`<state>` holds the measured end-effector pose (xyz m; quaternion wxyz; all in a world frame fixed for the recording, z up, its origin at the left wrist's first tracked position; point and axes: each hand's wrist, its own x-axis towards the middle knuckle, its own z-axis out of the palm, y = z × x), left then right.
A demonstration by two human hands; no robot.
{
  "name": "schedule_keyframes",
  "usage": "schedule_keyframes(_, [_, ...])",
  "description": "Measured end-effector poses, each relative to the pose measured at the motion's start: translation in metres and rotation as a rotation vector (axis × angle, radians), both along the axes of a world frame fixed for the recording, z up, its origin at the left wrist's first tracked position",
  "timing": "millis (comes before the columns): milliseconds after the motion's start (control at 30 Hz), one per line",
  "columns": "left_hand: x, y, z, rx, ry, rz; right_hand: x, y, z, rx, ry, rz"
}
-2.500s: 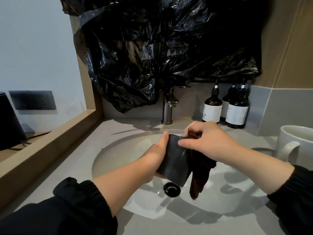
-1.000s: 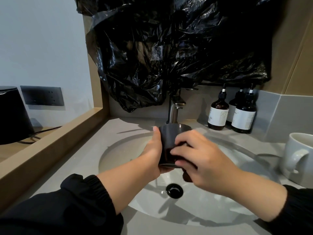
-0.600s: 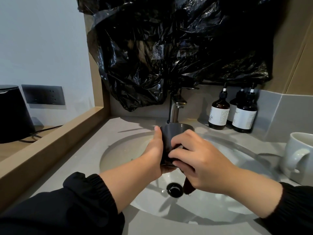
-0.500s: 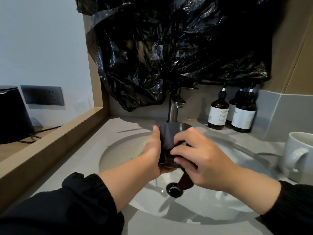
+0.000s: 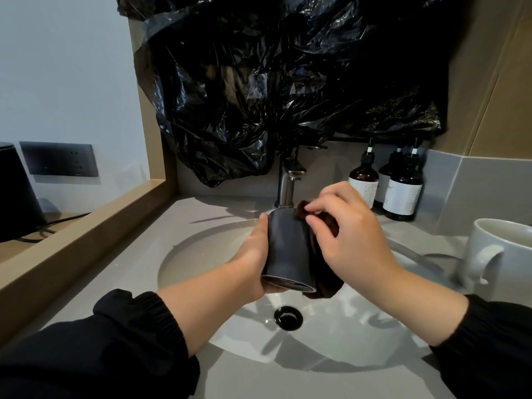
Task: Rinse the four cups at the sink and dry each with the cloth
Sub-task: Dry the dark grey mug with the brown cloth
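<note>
Over the white sink basin (image 5: 201,249) my left hand (image 5: 253,254) grips a dark cup (image 5: 288,249) from its left side. The cup is tilted, with its base toward me and its mouth away toward the tap. My right hand (image 5: 354,234) holds a dark brown cloth (image 5: 322,280) against the cup's right side, and part of the cloth bunches at the cup's far rim. A white mug (image 5: 506,254) with its handle to the left stands on the counter at the right edge. No other cups are in view.
A steel tap (image 5: 286,185) rises behind the basin, and no water is visible running from it. Black plastic sheeting (image 5: 288,82) hangs over the wall above. Three brown pump bottles (image 5: 400,194) stand back right. A wooden ledge (image 5: 72,249) runs along the left, and the drain (image 5: 288,317) lies below my hands.
The cup has gone from upright to tilted with its base toward me. My right hand has moved from the cup's front up to its far rim, carrying the cloth.
</note>
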<state>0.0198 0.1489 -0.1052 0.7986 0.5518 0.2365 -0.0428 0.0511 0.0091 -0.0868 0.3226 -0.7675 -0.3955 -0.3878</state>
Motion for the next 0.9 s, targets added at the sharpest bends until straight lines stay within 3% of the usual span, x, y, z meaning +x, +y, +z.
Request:
schedule_keyframes(167, [0.004,0.005,0.0,0.032,-0.048,0.031,-0.017,0.004,-0.017,-0.324,-0.245,0.175])
schedule_keyframes(333, [0.006,-0.001,-0.001,0.198,-0.056,0.02,-0.003,0.006,-0.003,-0.121,-0.15,0.006])
schedule_keyframes(400, [0.006,-0.004,-0.003,0.165,-0.037,-0.009,-0.002,0.004,-0.002,-0.078,-0.133,-0.026])
schedule_keyframes(600, [0.003,0.008,0.001,-0.076,-0.054,0.05,-0.017,0.002,-0.015,-0.309,-0.255,0.202])
schedule_keyframes(700, [0.005,0.017,0.002,-0.117,-0.05,0.017,-0.006,-0.002,-0.013,-0.316,-0.265,0.167])
schedule_keyframes(767, [0.004,0.021,0.003,-0.1,-0.025,-0.004,0.007,-0.007,-0.007,-0.171,-0.1,0.075])
schedule_keyframes(833, [0.004,0.021,0.004,-0.051,-0.002,-0.028,0.018,-0.015,0.005,0.015,0.226,0.005])
schedule_keyframes(900, [0.003,0.019,0.005,-0.039,0.001,-0.066,0.025,-0.023,0.016,0.029,0.553,0.058])
